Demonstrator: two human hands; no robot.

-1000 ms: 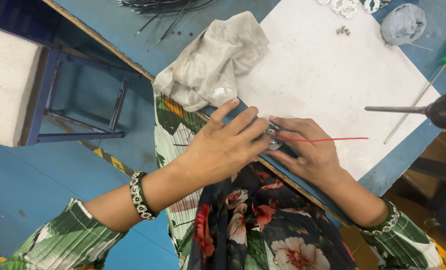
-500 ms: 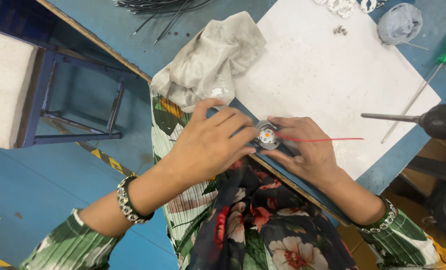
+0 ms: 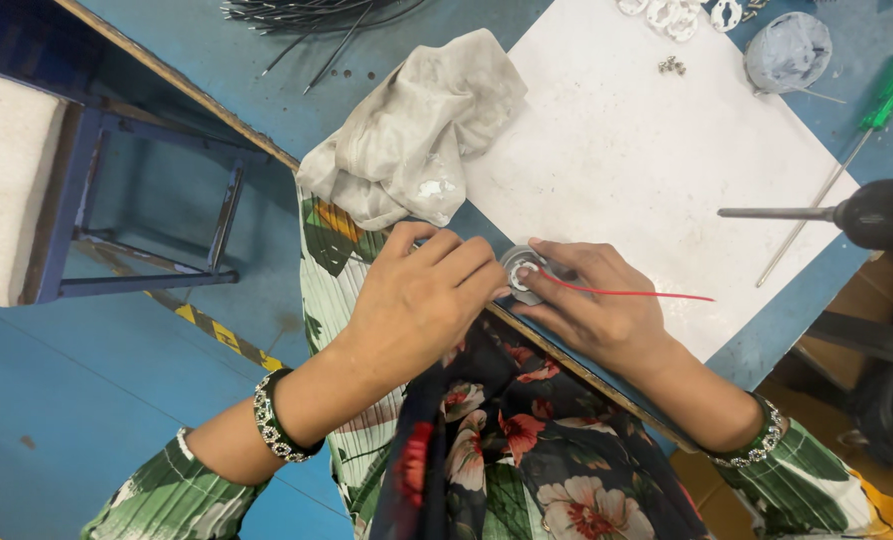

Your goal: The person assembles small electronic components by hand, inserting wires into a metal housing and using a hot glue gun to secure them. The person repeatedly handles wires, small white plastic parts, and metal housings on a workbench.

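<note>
Gripping small round part [image 3: 522,272] mid-frame: left hand [image 3: 416,300] and right hand [image 3: 591,310], both closed on it; red wire [image 3: 631,293], apparently attached, unchanged since earlier frame.

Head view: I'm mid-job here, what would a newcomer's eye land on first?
First, the two hands meeting at the table's near edge: the left hand and right hand both pinch a small round part, with a thin red wire running out to the right over the white sheet. Next, the crumpled grey rag just above the left hand, then the drill and green screwdriver at the right edge.
</note>
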